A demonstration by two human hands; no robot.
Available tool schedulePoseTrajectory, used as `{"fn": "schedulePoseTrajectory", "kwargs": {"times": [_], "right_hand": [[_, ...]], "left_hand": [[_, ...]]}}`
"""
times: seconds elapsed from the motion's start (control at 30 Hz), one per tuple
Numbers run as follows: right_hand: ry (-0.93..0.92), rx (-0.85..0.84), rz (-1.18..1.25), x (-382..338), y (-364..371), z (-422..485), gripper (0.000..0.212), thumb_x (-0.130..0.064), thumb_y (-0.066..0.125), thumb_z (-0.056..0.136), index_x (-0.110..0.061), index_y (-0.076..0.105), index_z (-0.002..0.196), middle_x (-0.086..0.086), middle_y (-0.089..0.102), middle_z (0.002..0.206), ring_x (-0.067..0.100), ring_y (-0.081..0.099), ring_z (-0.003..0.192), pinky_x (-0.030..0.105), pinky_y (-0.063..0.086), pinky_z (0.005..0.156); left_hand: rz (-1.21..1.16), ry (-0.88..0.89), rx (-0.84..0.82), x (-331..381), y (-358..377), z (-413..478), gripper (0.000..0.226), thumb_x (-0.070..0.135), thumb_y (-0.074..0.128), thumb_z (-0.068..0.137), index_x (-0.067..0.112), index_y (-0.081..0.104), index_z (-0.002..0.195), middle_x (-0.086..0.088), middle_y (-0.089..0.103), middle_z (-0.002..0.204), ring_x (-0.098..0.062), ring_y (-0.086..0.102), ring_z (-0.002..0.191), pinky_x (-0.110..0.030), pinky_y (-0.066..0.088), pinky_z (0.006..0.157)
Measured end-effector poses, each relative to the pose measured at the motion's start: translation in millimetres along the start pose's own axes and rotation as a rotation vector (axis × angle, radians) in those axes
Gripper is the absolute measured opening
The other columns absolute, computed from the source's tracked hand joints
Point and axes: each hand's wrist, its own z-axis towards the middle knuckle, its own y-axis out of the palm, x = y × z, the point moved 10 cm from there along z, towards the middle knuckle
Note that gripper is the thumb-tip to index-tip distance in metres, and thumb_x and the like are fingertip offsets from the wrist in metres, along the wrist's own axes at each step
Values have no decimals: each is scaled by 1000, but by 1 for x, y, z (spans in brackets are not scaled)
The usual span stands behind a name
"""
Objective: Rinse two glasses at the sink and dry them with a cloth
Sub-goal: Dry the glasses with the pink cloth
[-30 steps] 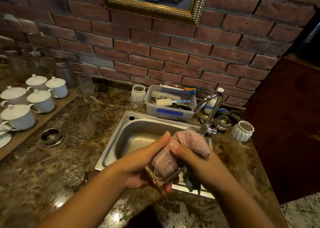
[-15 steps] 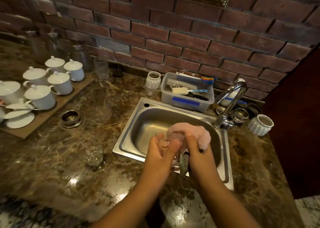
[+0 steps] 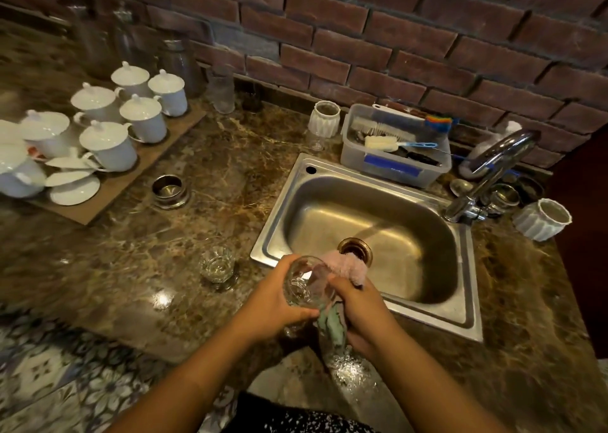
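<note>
A clear glass [image 3: 304,283] lies tilted in front of the steel sink [image 3: 460,301], gripped from the left by my left hand [image 3: 269,307]. My right hand [image 3: 358,311] holds a pink and green cloth [image 3: 345,266] against the glass's right side; the cloth's green end hangs below the hands. A second clear glass [image 3: 217,265] stands upright on the counter just left of the sink. The tap [image 3: 490,176] at the sink's right shows no running water.
A grey tub of brushes [image 3: 394,166] sits behind the sink. White lidded cups [image 3: 108,146] crowd a board at the left. A steel ring [image 3: 169,191] is set in the marble counter. White ribbed pots [image 3: 543,219] and small metal cups stand by the tap.
Both hands came nearer and lower with the glass and cloth. The cloth, earlier stuffed in and over the glass, now lies at its right side. The view tilted down.
</note>
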Motion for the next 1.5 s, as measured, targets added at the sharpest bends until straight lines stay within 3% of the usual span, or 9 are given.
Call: {"fn": "schedulePoseTrajectory", "kwargs": {"times": [0.2, 0.37, 0.57, 0.77, 0.93, 1.1, 1.2, 1.37, 1.5], "right_hand": [[4, 42, -97, 24, 23, 24, 22, -6, 50, 100, -4, 65, 116, 23, 73, 107, 39, 71, 101, 56, 56, 90], [14, 40, -85, 33, 37, 36, 23, -5, 50, 100, -4, 61, 120, 23, 73, 108, 35, 74, 95, 48, 60, 82], [14, 64, -65, 33, 43, 44, 23, 0, 48, 99, -8, 65, 113, 17, 75, 103, 30, 74, 94, 42, 60, 82], [60, 79, -47, 40, 48, 48, 27, -3, 51, 99, -4, 62, 123, 21, 73, 112, 35, 70, 104, 51, 55, 94], [69, 67, -22, 35, 41, 45, 23, -3, 51, 98, -5, 64, 118, 14, 76, 99, 25, 73, 89, 35, 59, 73], [102, 48, 108, 27, 23, 35, 23, -3, 51, 97, -3, 65, 116, 17, 76, 93, 27, 75, 80, 35, 60, 65], [117, 12, 202, 19, 10, 23, 29, -4, 49, 96, 0, 61, 122, 24, 73, 107, 33, 73, 91, 40, 61, 70], [91, -80, 302, 3, -16, 2, 58, -10, 57, 77, 10, 53, 131, 37, 54, 134, 47, 57, 117, 52, 49, 98], [129, -202, 288, -8, -31, -17, 36, -8, 64, 71, 8, 69, 103, 31, 65, 114, 37, 69, 90, 45, 58, 84]], "left_hand": [[61, -58, 55, -46, -20, -1, 87, 45, 91, 59, 57, 40, 128, 3, 55, 132, -10, 56, 123, -34, 48, 107], [-54, -61, 82, -63, -30, 1, 88, 15, 95, 64, 36, 46, 134, 16, 59, 129, 11, 54, 119, -9, 41, 98], [-74, -83, 82, -80, -33, 10, 84, 13, 94, 65, 43, 48, 128, 15, 64, 124, 2, 62, 115, -22, 50, 99], [-85, -123, 41, -87, -40, 13, 83, 12, 94, 65, 43, 46, 126, 18, 62, 123, 12, 58, 112, -12, 46, 93], [-66, -173, 23, -93, -43, 12, 86, 12, 92, 70, 38, 40, 134, 26, 54, 124, 25, 49, 111, -1, 40, 90], [-59, -259, 66, -94, -41, 3, 109, 18, 89, 75, 38, 17, 155, 4, 39, 156, -13, 38, 142, -34, 35, 116], [-33, -314, 229, -83, -43, -26, 118, 15, 85, 79, 38, 3, 160, 6, 20, 166, -12, 22, 148, -32, 23, 118], [59, -216, 435, -30, -30, -79, 73, 8, 67, 92, 35, 32, 151, 12, 31, 156, -12, 40, 137, -31, 36, 113], [-168, -226, 383, 5, -3, -60, 36, 10, 56, 101, 34, 51, 128, 13, 60, 127, -2, 59, 114, -15, 48, 91]]}}
